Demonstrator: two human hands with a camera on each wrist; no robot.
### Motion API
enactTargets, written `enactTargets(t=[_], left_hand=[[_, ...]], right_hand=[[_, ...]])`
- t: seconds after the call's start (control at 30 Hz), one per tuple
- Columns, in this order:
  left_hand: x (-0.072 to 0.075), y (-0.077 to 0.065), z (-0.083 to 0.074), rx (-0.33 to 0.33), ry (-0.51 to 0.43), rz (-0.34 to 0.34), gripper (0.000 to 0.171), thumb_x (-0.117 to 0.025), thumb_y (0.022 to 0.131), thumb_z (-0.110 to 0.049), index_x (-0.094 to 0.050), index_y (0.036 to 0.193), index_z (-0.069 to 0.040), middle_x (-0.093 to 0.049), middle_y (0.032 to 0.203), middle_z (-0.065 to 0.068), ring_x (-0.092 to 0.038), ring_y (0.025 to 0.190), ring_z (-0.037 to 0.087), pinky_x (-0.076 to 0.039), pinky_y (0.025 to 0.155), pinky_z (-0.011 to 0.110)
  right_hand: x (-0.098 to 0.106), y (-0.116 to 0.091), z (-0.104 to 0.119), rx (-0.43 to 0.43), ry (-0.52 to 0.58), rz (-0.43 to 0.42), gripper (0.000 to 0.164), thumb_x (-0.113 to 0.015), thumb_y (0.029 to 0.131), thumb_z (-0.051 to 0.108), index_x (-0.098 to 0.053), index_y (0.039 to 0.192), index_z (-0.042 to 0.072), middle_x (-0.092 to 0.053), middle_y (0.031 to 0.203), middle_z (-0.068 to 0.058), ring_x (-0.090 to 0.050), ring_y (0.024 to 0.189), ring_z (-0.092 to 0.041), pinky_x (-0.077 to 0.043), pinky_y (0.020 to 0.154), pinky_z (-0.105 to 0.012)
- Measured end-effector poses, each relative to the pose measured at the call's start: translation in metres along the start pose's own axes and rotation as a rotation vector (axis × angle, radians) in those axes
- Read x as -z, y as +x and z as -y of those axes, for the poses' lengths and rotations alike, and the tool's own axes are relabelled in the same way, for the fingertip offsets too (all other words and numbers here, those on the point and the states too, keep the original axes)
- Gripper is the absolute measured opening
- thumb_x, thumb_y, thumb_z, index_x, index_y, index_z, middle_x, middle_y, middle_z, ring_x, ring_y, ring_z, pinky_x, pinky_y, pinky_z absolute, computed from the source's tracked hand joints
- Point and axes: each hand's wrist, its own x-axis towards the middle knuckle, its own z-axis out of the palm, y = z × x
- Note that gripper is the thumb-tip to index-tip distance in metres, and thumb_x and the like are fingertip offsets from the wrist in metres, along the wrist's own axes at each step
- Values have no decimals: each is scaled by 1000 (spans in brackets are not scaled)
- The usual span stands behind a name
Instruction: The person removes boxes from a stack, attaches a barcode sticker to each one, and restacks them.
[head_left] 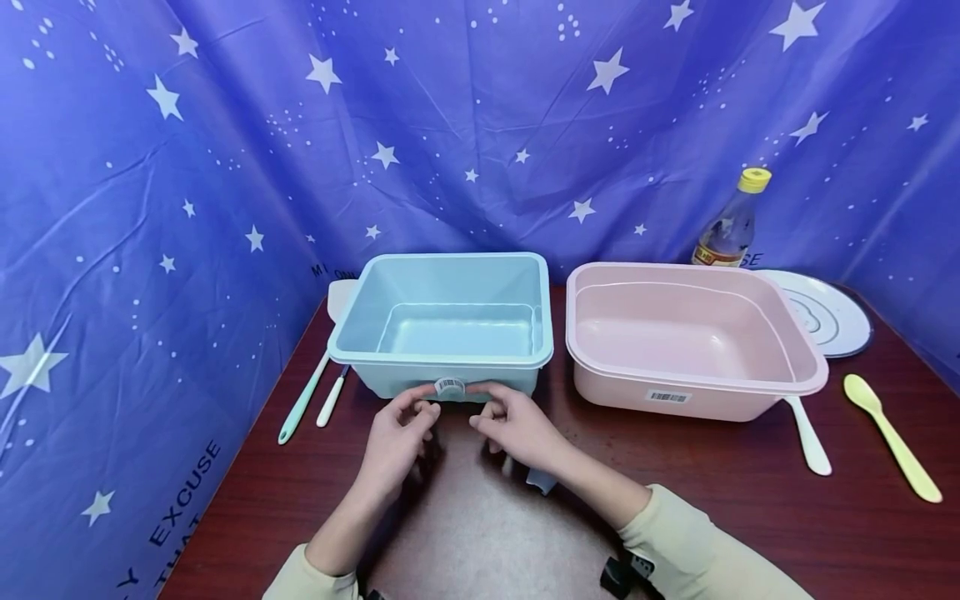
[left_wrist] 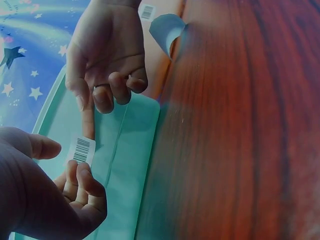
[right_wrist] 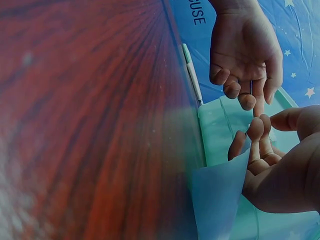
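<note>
A light blue plastic basin [head_left: 453, 333] stands before me, with a white barcode label [head_left: 450, 387] on its front wall. My left hand [head_left: 397, 437] reaches the label's left end with an extended index finger, while the other fingers bend loosely. From the opposite side, the straight index finger of my right hand [head_left: 517, 429] presses at the label's right end. The left wrist view shows the label [left_wrist: 81, 150] between the two fingertips. Close by my right hand is a curled piece of blue-grey film or paper [right_wrist: 220, 195], partly hidden under the wrist in the head view.
A pink basin [head_left: 697, 404] with its own barcode label stands to the right. Behind it are a yellow-capped bottle [head_left: 723, 229] and a white plate [head_left: 847, 321]. A yellow spoon [head_left: 892, 437] and a white handle [head_left: 810, 442] lie at right, a green-handled utensil [head_left: 303, 400] and a white-handled one [head_left: 330, 404] at left.
</note>
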Motion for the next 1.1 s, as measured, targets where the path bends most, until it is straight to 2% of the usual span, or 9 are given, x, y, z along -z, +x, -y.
enactTargets(t=[0.33, 0.57, 0.67, 0.77, 0.87, 1.0, 1.1], left_hand=[[0, 0, -1, -9, 15, 0, 31, -64, 97, -11, -67, 128, -8, -61, 89, 4, -54, 69, 25, -47, 54, 31], [1, 0, -1, -24, 33, -2, 32, -64, 97, -9, -67, 129, -7, -60, 89, 4, -54, 68, 23, -47, 53, 30], [1, -2, -1, -82, 119, -7, 33, -65, 97, -10, -66, 129, -6, -62, 88, 4, -56, 63, 22, -47, 54, 29], [1, -3, -1, -172, 276, -31, 34, -68, 95, -11, -67, 129, -9, -63, 88, 2, -57, 60, 17, -48, 59, 28], [1, -5, -2, -245, 421, -66, 35, -69, 93, -11, -67, 128, -11, -62, 88, -2, -56, 65, 12, -47, 64, 28], [0, -6, -3, -282, 530, -113, 36, -70, 91, -12, -67, 128, -12, -61, 87, -5, -54, 67, 10, -46, 64, 29], [0, -7, -4, -279, 550, -144, 34, -70, 91, -13, -67, 125, -13, -62, 85, -7, -54, 63, 8, -46, 63, 30]], right_hand=[[2, -2, 1, -13, -26, -6, 43, -63, 98, 11, -55, 138, -1, -63, 71, -9, -58, 57, -16, -52, 60, -31], [3, -3, 2, -35, -85, -58, 39, -64, 97, 10, -58, 134, -3, -63, 69, -2, -60, 56, -17, -53, 60, -30], [3, -3, 2, -26, -99, -60, 37, -64, 97, 9, -60, 131, -3, -63, 69, -3, -59, 56, -16, -52, 60, -30], [2, -4, 2, -10, -92, -42, 34, -64, 96, 7, -61, 129, -2, -63, 69, -6, -59, 56, -17, -52, 59, -30], [2, -4, 2, 0, -87, -28, 33, -63, 96, 6, -62, 128, -2, -63, 69, -5, -58, 56, -16, -52, 58, -30], [2, -4, 2, 7, -83, -20, 32, -64, 96, 6, -62, 128, -2, -64, 71, -9, -58, 56, -16, -52, 57, -30], [3, -3, 1, 6, -80, -20, 32, -64, 95, 6, -63, 127, 0, -65, 72, -13, -58, 56, -17, -52, 57, -30]])
